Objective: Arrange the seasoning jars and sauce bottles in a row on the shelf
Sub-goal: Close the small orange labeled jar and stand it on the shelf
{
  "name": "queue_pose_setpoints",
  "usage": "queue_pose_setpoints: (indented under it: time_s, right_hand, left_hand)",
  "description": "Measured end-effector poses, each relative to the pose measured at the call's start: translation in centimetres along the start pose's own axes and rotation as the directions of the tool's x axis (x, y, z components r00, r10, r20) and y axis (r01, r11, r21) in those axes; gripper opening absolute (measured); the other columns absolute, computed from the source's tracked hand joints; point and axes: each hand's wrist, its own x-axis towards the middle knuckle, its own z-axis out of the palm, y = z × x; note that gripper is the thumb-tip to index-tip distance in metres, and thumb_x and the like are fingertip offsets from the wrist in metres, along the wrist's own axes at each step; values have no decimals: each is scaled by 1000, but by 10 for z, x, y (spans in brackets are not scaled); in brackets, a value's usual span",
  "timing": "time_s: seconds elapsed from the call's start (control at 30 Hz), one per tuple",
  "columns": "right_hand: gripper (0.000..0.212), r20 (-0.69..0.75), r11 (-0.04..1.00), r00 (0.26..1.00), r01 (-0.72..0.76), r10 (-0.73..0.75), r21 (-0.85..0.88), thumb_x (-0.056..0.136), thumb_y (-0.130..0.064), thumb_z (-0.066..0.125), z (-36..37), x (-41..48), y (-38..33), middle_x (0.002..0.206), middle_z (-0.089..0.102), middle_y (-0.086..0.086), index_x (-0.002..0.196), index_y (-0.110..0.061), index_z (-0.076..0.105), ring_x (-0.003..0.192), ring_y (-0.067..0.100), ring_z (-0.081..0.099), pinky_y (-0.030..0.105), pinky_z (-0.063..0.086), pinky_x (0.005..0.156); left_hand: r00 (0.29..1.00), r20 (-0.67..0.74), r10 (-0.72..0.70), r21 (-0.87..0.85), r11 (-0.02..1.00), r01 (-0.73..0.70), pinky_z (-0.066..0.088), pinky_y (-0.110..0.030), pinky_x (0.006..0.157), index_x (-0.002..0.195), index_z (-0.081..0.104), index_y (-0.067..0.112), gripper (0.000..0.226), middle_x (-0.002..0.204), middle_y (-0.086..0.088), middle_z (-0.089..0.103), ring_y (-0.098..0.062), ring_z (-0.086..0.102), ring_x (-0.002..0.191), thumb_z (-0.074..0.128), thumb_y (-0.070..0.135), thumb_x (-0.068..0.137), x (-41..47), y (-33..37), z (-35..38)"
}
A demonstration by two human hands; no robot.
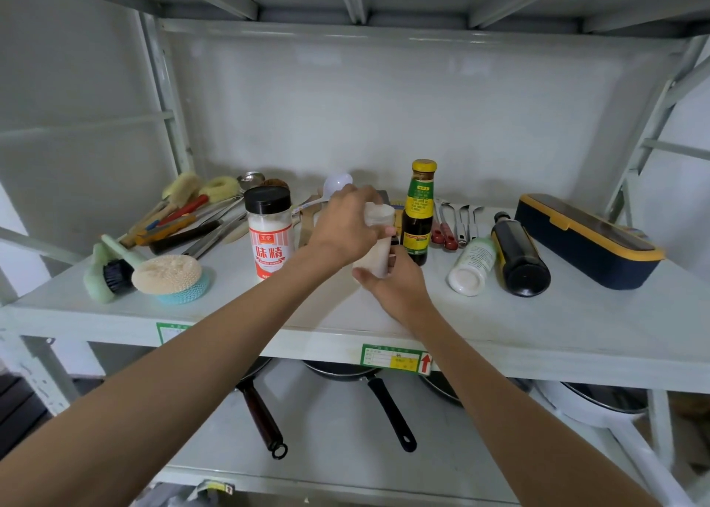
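Note:
Both hands hold a white seasoning jar (378, 220) upright at the middle of the shelf (538, 326). My left hand (347, 226) grips its top and upper side, and my right hand (395, 283) wraps its base. To the left stands a red-labelled jar with a black cap (269, 233). Just right of my hands stands a dark sauce bottle with a yellow cap (418, 214). Further right, a white jar with a green label (471, 266) and a dark sauce bottle (518, 255) lie on their sides.
Brushes and utensils (184, 214) pile at the back left, with scrub pads (169, 276) in front. Spoons (459, 222) lie behind the fallen jars. A navy box with a yellow rim (588, 241) sits at the right. Pans (345, 372) rest on the lower shelf.

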Motion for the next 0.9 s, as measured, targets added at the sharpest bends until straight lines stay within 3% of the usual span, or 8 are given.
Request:
queue_pose_setpoints:
  time_s: [0.17, 0.33, 0.4, 0.5, 0.57, 0.7, 0.77, 0.9]
  right_hand:
    - [56, -2, 996, 1000, 16, -16, -90, 70, -38, 71, 3, 0, 0, 114, 63, -3, 122, -23, 54, 111, 24, 55, 46, 48, 97]
    - [50, -12, 997, 1000, 8, -9, -80, 71, -40, 75, 2, 1, 1, 104, 60, -4, 114, -23, 55, 107, 23, 54, 43, 49, 92]
    - [51, -11, 999, 1000, 2, -2, -47, 71, -38, 78, 1, 1, 2, 106, 61, -3, 112, -22, 52, 103, 19, 56, 31, 50, 81]
    - [54, 9, 1000, 1000, 9, -9, -30, 73, -35, 80, -2, -1, 1, 106, 59, -1, 113, -19, 48, 96, 14, 57, 20, 42, 67]
    - [57, 26, 999, 1000, 17, -17, -30, 72, -34, 81, -3, -2, 0, 106, 58, -2, 114, -20, 45, 96, 14, 57, 23, 44, 72]
    - [63, 56, 999, 998, -9, 11, -34, 70, -34, 79, -1, 0, 0, 109, 58, -4, 121, -25, 44, 105, 18, 58, 37, 51, 90]
    - [60, 59, 998, 998, -5, 8, -60, 66, -38, 76, 0, 0, 1, 108, 59, -6, 118, -29, 48, 110, 21, 55, 43, 49, 95]
    - [57, 65, 998, 998, 7, -4, -55, 63, -40, 75, 2, -1, 1, 109, 60, -10, 115, -32, 52, 115, 20, 51, 44, 47, 99]
  left_hand:
    - [997, 69, 41, 112, 993, -48, 49, -40, 87, 113, 62, 15, 31, 118, -11, 61, -30, 56, 111, 71, 15, 84, 1, 6, -8]
    - [981, 174, 82, 133, 985, -106, 52, -45, 85, 108, 59, 10, 31, 117, -12, 64, -30, 61, 107, 58, -4, 80, 3, 1, -20]
    - [974, 218, 64, 138, 986, -95, 50, -43, 89, 109, 58, 14, 31, 118, -10, 62, -29, 56, 112, 63, 2, 81, 5, -1, -22]
    - [965, 263, 1, 108, 994, -31, 47, -40, 94, 115, 59, 20, 48, 118, -5, 58, -24, 52, 112, 80, 36, 74, 8, 3, -23]
    - [966, 258, 19, 149, 987, -60, 50, -42, 91, 101, 63, 17, 42, 113, -10, 61, -26, 56, 107, 79, 44, 73, 8, 8, -22]
    - [974, 216, 70, 196, 974, -114, 54, -44, 84, 82, 52, 22, 28, 103, -17, 62, -34, 62, 100, 78, 32, 78, 7, 10, -17]
    - [976, 207, 70, 162, 981, -104, 54, -43, 87, 94, 67, 13, 19, 104, -14, 60, -32, 62, 103, 77, 22, 80, 6, 8, -16]
    - [970, 223, 100, 128, 983, -131, 52, -43, 91, 115, 66, 2, 34, 116, -17, 60, -30, 60, 111, 66, -3, 81, 4, 8, -20]
